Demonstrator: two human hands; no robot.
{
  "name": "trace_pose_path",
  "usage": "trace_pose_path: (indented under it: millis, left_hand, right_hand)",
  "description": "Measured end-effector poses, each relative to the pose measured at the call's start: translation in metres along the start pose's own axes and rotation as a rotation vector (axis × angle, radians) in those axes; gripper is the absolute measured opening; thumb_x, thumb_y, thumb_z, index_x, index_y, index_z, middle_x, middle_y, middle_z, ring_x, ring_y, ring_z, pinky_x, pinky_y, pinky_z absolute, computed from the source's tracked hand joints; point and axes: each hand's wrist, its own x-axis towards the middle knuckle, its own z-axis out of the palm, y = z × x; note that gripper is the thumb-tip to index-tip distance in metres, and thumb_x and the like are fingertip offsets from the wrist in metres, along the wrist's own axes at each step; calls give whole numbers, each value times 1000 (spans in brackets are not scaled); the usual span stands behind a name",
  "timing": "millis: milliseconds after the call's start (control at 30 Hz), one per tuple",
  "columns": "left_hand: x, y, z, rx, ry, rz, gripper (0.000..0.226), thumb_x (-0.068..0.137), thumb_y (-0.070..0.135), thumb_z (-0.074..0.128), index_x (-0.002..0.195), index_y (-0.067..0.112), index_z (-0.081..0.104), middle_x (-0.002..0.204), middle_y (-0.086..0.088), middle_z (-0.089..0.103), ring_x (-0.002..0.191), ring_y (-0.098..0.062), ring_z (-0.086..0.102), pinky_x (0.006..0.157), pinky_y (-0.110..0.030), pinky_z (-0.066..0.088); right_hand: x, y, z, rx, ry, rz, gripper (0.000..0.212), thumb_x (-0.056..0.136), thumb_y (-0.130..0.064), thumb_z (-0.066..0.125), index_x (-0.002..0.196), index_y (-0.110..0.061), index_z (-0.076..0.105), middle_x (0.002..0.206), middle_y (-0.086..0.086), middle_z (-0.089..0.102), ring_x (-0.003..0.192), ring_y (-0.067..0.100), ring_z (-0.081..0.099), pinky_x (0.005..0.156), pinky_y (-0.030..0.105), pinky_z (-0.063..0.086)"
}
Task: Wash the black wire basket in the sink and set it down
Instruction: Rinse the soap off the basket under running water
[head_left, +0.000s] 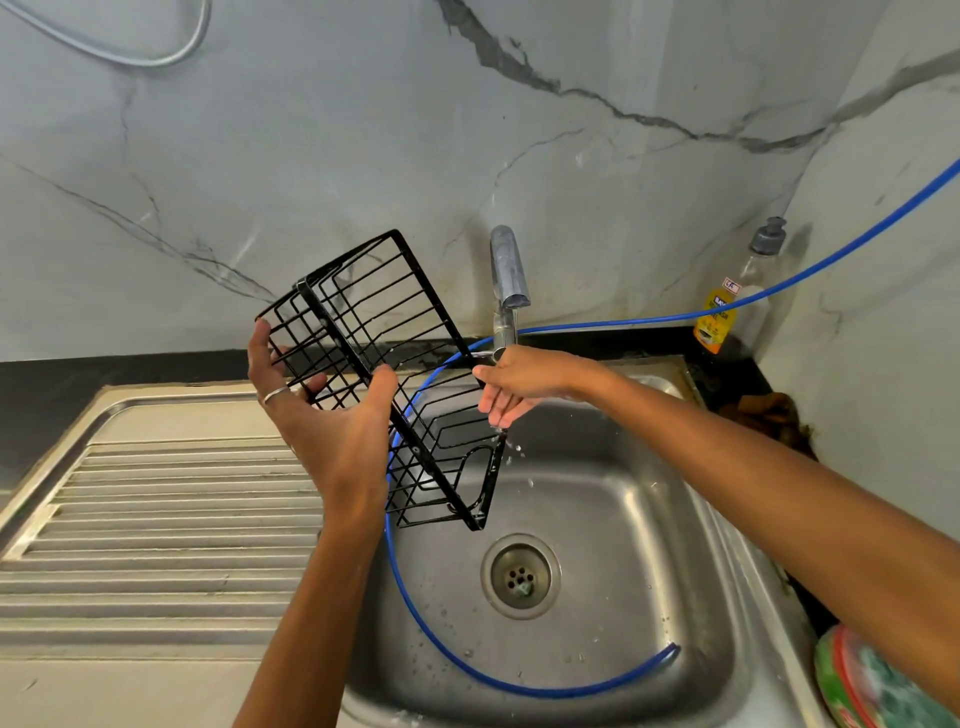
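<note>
The black wire basket (387, 374) is tilted up over the steel sink (613, 519), left hand (322, 410) gripping its long edge between thumb and curled fingers. Right hand (514, 382) is just past the basket's far rim, fingers straight and relaxed, holding nothing, under the running tap (508, 280). A blue hose (415, 613) loops below the fingers into the basin, dish soap bottle (727, 312) off behind the right wrist

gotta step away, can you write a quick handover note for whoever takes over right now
Left hand: holds the black wire basket, tilted over the sink.
Right hand: open, fingers straight under the running tap, beside the basket's edge.
Blue hose loops through the sink behind the basket.
Done: basket picked up, water on.
Left: wash the basket, then set it down.
</note>
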Motion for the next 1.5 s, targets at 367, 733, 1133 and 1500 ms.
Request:
trace_pose_path:
  millis: [367,733,1133,1500]
  left_hand:
    - [1,-1,1,-52,16,-22,87,65,11,67,140,42,33,142,0,38,107,-19,50,81,-38,55]
    - [0,2,4,-64,26,-17,88,64,8,67,140,39,33,142,-4,38,109,-25,51,85,-38,55]
    - [5,6,10,-78,142,11,89,60,12,69,138,37,35,140,-3,40,117,-24,50,92,-50,50]
    - [-9,16,13,-65,78,41,87,63,9,66,139,33,33,143,-1,36,108,-16,50,87,-54,50]
  right_hand:
    - [-6,-2,2,46,-85,46,54,102,-36,36,106,10,64,97,27,68,87,31,70,85,34,57]
    - [-1,4,1,-54,257,-4,35,99,-24,46,95,4,67,78,9,67,71,16,66,76,27,57]
    - [-19,12,33,405,-33,172,25,89,4,57,112,5,48,112,25,60,89,27,64,87,38,55]
    - [-15,18,37,574,149,128,12,101,-7,34,109,0,39,81,24,66,70,29,68,66,36,59]
